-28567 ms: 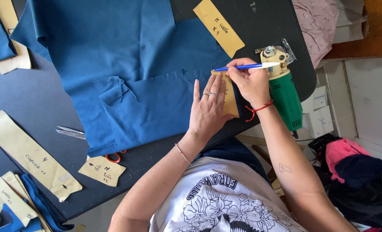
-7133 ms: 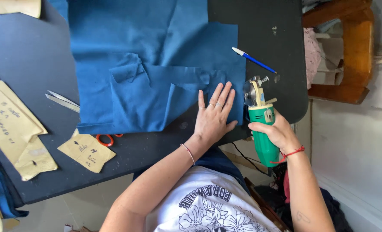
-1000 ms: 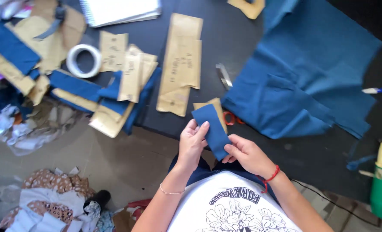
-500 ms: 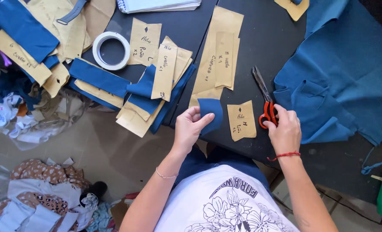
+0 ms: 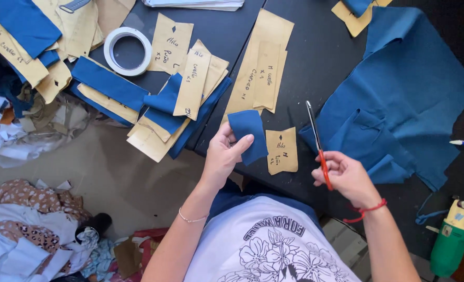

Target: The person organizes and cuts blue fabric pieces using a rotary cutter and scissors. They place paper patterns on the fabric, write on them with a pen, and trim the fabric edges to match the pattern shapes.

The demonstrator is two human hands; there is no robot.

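Dark counter (image 5: 294, 31), near edge just ahead of both hands. Large blue cloth sheet (image 5: 409, 94) right of the red-handled scissors (image 5: 318, 143); bare counter strip between. Small blue cloth rectangle (image 5: 248, 134) pinched in closed left hand (image 5: 222, 156), left of scissors, beside tan paper tag (image 5: 282, 150). Right hand (image 5: 347, 175) curled round scissor handles.

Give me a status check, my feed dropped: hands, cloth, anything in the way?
Left hand pinching small blue fabric piece. Right hand gripping red-handled scissors, blades shut, pointing away. Paper pattern piece lying between the hands.
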